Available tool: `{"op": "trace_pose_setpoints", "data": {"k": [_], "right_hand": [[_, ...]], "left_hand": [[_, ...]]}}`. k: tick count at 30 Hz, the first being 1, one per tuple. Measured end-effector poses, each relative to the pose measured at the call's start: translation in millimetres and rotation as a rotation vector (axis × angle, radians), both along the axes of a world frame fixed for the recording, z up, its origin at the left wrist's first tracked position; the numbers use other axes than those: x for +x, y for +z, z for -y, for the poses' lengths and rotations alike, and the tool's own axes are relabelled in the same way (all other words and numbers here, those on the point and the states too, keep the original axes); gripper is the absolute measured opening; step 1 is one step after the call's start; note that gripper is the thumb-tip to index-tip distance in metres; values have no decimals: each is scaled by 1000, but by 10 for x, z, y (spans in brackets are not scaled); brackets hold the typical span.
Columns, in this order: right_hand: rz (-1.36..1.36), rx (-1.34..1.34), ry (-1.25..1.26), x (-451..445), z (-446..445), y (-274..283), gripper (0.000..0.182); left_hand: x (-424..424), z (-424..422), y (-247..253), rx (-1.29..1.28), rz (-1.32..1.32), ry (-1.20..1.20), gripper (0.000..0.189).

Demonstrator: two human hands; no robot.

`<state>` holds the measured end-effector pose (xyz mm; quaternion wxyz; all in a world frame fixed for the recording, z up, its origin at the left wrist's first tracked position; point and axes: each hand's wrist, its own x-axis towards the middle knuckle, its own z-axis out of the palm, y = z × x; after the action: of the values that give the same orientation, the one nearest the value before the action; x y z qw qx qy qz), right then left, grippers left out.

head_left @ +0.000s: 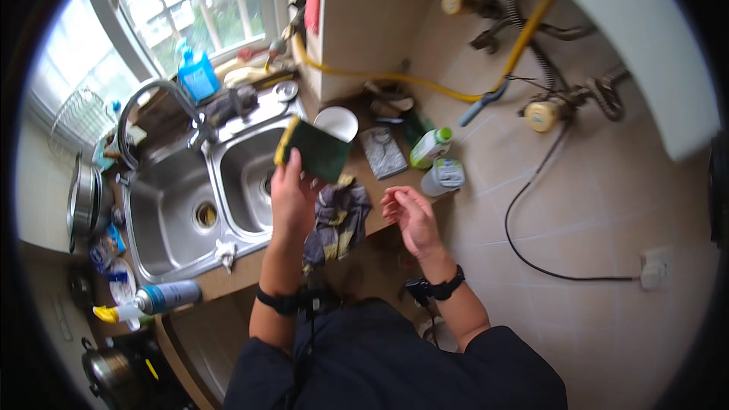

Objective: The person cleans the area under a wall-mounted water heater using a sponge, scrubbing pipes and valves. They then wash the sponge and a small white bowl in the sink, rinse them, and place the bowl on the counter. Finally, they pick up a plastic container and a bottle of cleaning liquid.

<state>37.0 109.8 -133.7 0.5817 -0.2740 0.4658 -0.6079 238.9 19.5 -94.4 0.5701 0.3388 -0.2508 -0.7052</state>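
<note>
Between its thumb and fingers my left hand (294,193) grips a sponge with a dark green scouring side (319,151) and a yellow edge, raised over the right basin's edge. My right hand (411,217) is apart from it, fingers loosely curled, with nothing visible in it, near the counter's right end. A grey and yellow cloth (340,219) lies crumpled on the counter between my hands. Behind the sponge is a white bowl (337,124), partly hidden. The double steel sink (171,233) is at the left, its faucet (200,130) at the back.
A green-capped bottle (430,148), a lidded plastic tub (443,177) and a grey patterned packet (384,152) stand or lie on the right. A blue pump bottle (196,74) is by the window. A spray can (168,297) lies front left. A yellow hose (393,76) runs along the wall.
</note>
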Motion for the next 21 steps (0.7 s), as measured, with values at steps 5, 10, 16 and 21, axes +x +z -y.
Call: {"op": "trace_pose_setpoints", "data": {"k": [5, 10, 16, 21], "right_hand": [[-960, -65, 162, 140, 133, -695, 27], [-1723, -163, 579, 558, 405, -878, 114], [-1584, -337, 566, 527, 626, -1151, 49], [-1162, -302, 440, 421, 746, -1306, 27]], "left_hand": [[226, 541, -238, -72, -27, -21, 37], [589, 832, -622, 27, -89, -56, 41], [1081, 893, -895, 110, 48, -13, 40], [1137, 882, -1077, 170, 29, 2, 41]]}}
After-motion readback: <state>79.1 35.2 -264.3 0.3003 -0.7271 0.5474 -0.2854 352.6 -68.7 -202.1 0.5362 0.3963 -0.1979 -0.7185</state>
